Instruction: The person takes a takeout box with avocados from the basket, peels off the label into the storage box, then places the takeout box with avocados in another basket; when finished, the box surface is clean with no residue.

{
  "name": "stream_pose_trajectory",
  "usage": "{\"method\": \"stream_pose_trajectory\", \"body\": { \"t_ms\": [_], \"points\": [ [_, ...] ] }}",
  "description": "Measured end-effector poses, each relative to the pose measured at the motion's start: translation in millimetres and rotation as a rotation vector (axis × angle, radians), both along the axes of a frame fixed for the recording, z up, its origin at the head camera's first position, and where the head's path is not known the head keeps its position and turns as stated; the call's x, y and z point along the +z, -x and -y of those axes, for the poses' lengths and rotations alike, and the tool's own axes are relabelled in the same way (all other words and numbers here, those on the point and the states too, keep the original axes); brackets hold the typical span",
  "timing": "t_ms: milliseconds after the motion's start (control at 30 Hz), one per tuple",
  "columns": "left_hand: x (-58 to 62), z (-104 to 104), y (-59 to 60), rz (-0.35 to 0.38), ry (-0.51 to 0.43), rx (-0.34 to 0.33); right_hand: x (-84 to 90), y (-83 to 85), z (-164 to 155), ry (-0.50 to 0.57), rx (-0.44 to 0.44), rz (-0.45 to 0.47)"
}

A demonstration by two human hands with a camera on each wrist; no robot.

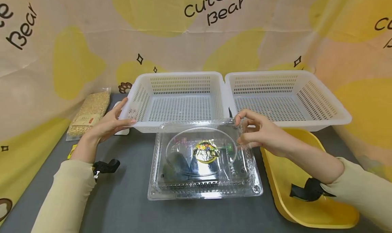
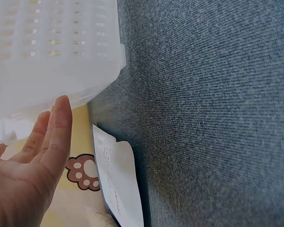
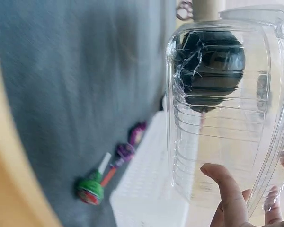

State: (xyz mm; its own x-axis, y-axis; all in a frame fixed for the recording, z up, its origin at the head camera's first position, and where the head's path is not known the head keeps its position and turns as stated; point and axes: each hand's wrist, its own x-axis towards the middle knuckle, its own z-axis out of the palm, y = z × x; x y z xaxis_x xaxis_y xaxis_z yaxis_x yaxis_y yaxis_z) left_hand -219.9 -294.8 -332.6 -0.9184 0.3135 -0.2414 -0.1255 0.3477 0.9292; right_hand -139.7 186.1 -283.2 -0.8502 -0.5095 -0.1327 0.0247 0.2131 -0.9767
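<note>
My right hand point(image 1: 263, 132) grips the right side of a clear plastic clamshell food box point(image 1: 180, 161) near its far corner, fingers curled at the edge. The box has a round colourful sticker point(image 1: 206, 152) and is held up off the table. Beneath it, in the right wrist view, lie a green lollipop point(image 3: 90, 189) and purple-wrapped lollipops point(image 3: 125, 151). At the near left corner of the left white basket point(image 1: 180, 125), my left hand point(image 1: 107, 124) is spread, thumb at the front rim and straight fingers along the side. The left wrist view shows those fingers against the basket's outer wall.
A second white basket point(image 1: 266, 73) stands right beside the first. A yellow bin point(image 1: 277, 182) sits at the right, under my right forearm. Far left lies a bag of grain point(image 1: 88, 113), with a white flat packet point(image 2: 116, 175) close by the left basket. A printed cloth hangs behind.
</note>
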Motion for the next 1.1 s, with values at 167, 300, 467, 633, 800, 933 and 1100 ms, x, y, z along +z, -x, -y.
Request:
{"method": "stream_pose_trajectory", "body": {
  "t_ms": [167,300,467,633,800,933,1100],
  "points": [
    [-0.2,2,0.4,0.000,-0.008,-0.007,-9.6,-12.9,-2,0.004,0.010,0.065],
    [-1.7,3,1.0,-0.001,-0.015,-0.016,-18.0,-18.7,-3,0.005,0.001,0.108],
    [-3.3,3,2.2,-0.011,-0.019,-0.020,-28.2,-22.5,-3,0.015,-0.019,0.126],
    [-3.6,3,2.3,-0.015,-0.022,-0.025,-34.7,-23.4,-3,-0.026,-0.038,0.126],
    [-4.6,4,1.3,-0.019,-0.003,-0.031,-39.5,-22.1,-1,-0.056,-0.044,0.131],
    [-4.5,3,1.4,-0.019,0.010,-0.031,-43.4,-19.9,0,-0.085,-0.049,0.127],
    [-2.9,2,1.1,-0.015,-0.001,-0.024,-44.2,-17.0,2,-0.118,-0.064,0.139]
  ]
}}
